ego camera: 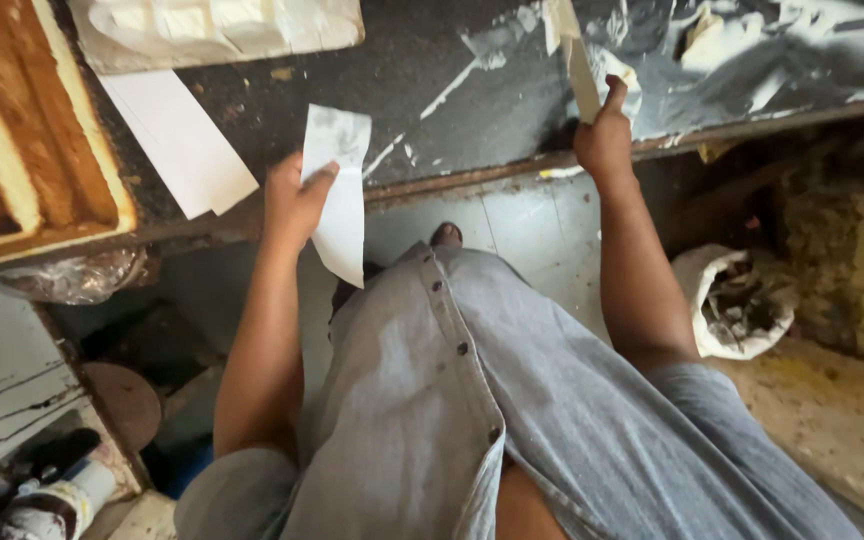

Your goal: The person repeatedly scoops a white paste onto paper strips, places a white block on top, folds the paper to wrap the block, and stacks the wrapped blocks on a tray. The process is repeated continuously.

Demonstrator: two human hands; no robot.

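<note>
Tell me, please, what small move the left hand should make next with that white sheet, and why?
Probably lay the white sheet flat on the dark worktop. The left hand holds it pinched at one edge, hanging past the table's rim, while the right hand already grips a pale flat blade on the smeared surface, so the sheet seems the missing piece there.

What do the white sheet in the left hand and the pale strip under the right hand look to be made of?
White rectangular sheet in the left hand: likely thin matte paper, bending limply. Pale flat strip under the right hand: stiffer, perhaps card or thin wood; paint smears leave it unclear.
</note>
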